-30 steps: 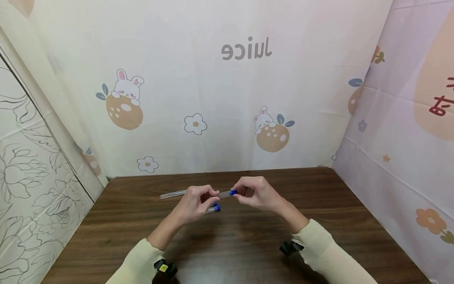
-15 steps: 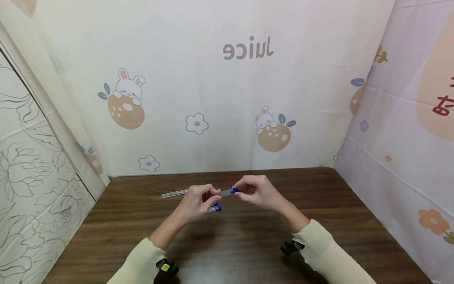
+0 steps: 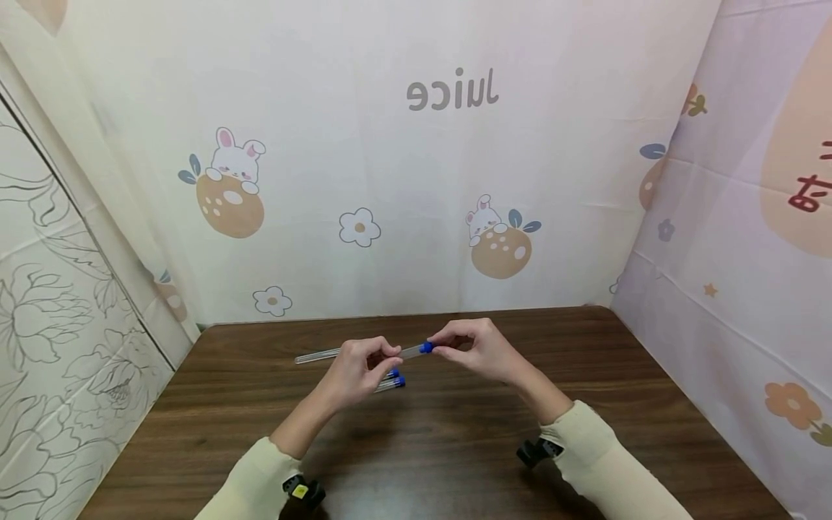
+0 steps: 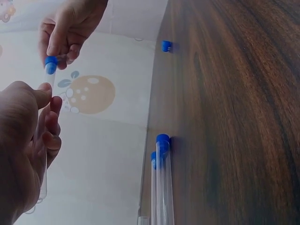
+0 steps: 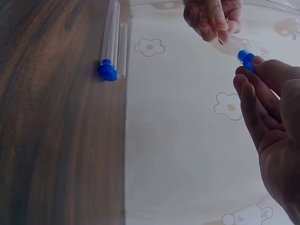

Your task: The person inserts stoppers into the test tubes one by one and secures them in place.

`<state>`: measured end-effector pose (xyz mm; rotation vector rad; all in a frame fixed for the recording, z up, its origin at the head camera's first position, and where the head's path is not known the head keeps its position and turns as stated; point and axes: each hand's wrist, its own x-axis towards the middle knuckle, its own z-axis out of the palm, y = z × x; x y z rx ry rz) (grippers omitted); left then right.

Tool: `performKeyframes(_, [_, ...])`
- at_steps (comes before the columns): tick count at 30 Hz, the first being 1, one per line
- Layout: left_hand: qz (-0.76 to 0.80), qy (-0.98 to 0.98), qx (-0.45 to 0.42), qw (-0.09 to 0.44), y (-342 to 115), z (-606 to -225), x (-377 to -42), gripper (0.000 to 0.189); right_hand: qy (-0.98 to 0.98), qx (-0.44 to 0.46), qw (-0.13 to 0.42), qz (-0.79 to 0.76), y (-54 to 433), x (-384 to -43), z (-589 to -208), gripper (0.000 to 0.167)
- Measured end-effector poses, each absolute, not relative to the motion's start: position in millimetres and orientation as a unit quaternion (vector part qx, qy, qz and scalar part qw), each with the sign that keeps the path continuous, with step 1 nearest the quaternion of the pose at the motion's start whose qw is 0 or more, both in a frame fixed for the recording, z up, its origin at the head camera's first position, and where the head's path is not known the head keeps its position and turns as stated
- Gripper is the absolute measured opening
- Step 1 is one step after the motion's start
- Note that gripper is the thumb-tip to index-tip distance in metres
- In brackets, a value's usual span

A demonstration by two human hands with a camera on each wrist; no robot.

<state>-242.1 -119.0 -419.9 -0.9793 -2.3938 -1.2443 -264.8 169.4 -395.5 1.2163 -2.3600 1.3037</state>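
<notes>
A clear test tube [image 3: 409, 353] is held slantwise above the table, pinched between the thumb and fingers of my left hand [image 3: 356, 370]. On its upper right end sits a blue cap [image 4: 50, 61], and the fingertips of my right hand [image 3: 479, 352] pinch that cap. Under the left hand, two capped test tubes [image 4: 164, 183] lie side by side on the wood, their blue ends pointing right. Behind them another clear tube [image 3: 317, 355] lies flat, its right part hidden by the left hand. A loose blue cap [image 4: 166, 46] shows on the table in the left wrist view.
The dark wooden table [image 3: 442, 448] reaches back to a white printed curtain [image 3: 416, 159]. More printed cloth [image 3: 741, 289] hangs along the right side, and a flower-lined panel [image 3: 52, 318] stands on the left. Each sleeve carries a small black wrist camera [image 3: 539, 452].
Both hands stay nearly in place on the tube and its cap. My right hand has risen slightly, its fingertips now further onto the end of the cap, leaving more blue showing.
</notes>
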Motion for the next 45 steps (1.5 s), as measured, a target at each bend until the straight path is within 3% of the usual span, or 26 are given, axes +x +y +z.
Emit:
performKeyframes(26, [-0.384,-0.838,-0.363,0.139,-118.2,-425.3,-241.3,0.004,-0.826,0.427,0.004,0.367,169.9,-268.6,-385.7,0.004])
performKeyframes(45, [-0.414,-0.839,-0.333,0.118,-121.7,-422.9,-242.2,0.005,-0.833,0.393,0.005,0.390,162.7,-265.8,-386.8,0.007])
